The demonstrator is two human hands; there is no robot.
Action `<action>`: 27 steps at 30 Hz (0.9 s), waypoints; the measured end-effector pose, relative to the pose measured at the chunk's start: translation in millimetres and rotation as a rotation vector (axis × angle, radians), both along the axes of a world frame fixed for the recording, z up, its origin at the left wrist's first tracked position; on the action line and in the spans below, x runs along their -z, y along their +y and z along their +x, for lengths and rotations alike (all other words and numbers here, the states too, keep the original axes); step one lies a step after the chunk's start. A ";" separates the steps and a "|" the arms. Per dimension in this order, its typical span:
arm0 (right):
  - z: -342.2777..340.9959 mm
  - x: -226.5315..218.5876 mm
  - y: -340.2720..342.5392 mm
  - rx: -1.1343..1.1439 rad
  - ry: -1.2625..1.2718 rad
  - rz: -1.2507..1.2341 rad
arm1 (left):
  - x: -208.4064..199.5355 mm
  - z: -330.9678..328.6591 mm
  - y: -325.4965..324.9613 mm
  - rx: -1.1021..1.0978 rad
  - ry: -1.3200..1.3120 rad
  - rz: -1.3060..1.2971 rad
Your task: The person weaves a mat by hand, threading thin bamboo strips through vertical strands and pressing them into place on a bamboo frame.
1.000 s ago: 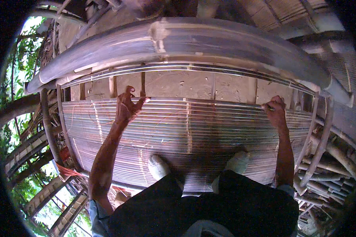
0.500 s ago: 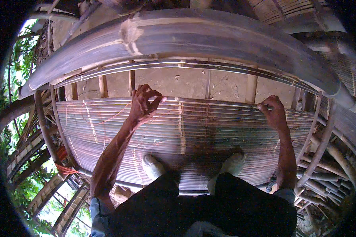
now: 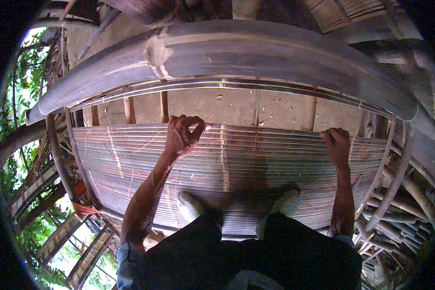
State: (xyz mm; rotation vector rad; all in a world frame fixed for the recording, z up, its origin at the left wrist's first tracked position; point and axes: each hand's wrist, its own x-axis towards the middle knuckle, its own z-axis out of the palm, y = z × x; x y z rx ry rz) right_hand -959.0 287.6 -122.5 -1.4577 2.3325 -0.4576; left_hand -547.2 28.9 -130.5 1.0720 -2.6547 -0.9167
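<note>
Far left: bundle of thin orange cord (image 3: 86, 209); how it is fastened cannot be made out.

Left hand (image 3: 181, 137): thumb and forefinger curved into a ring at the far edge of a broad, flat panel of thin grey-brown slats (image 3: 280, 157). Shifted rightward along that edge within the last second, bringing both hands closer together. Whether the fingertips pinch a slat, cannot tell.

Centre: the panel, underfoot; its near part covered by dark-clothed legs (image 3: 179, 241).

Right hand (image 3: 337, 141): fingers curled at the same edge, little shifted; anything gripped is hidden.

Far right: stacked brownish poles (image 3: 396, 222), dim, cut off by the lens rim.
</note>
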 end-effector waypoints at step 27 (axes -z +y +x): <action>-32.1 -33.7 132.7 0.679 0.237 -0.129 | -155.4 -100.0 19.8 0.619 0.070 -0.495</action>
